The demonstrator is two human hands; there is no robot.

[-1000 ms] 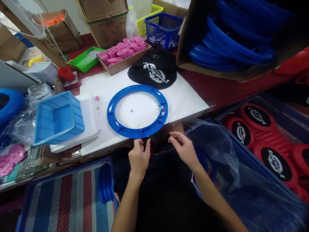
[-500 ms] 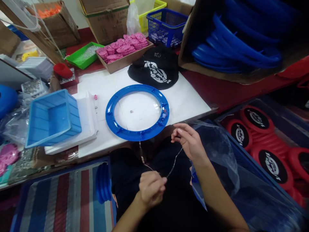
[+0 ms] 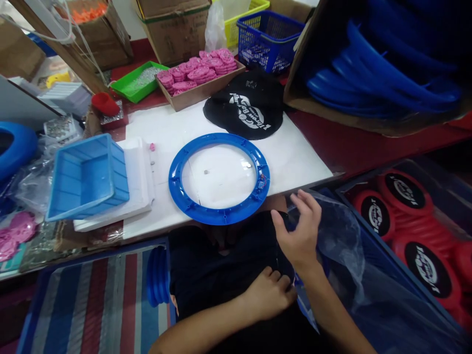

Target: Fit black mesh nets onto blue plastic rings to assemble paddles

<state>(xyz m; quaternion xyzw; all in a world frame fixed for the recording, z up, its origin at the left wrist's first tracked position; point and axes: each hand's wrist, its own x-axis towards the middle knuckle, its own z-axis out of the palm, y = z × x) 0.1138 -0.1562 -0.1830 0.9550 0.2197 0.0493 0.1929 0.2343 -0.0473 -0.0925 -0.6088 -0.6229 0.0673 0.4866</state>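
A blue plastic ring (image 3: 184,204) lies flat at the front edge of the white-covered table, a small circuit part (image 3: 262,182) in its right side. Beyond it rests a black fabric piece (image 3: 236,118) with white lettering. My right hand (image 3: 301,231) is raised off the table's front edge, right of the ring, fingers spread, with nothing visible in it. Lower down, over my dark clothing, my left hand (image 3: 271,293) is curled closed close to my right forearm. Whatever the left fingers hold is hidden.
At left a light-blue bin (image 3: 120,169) stands on white foam. Behind are a green tray (image 3: 121,88), a carton of pink parts (image 3: 201,73) and a blue basket (image 3: 254,29). Blue rings (image 3: 354,73) fill a carton at right, above a crate of red discs (image 3: 405,191).
My left hand has moved right, toward my right forearm. My right hand has gone from pinched to spread. The twisted strand between the hands and ring no longer shows.
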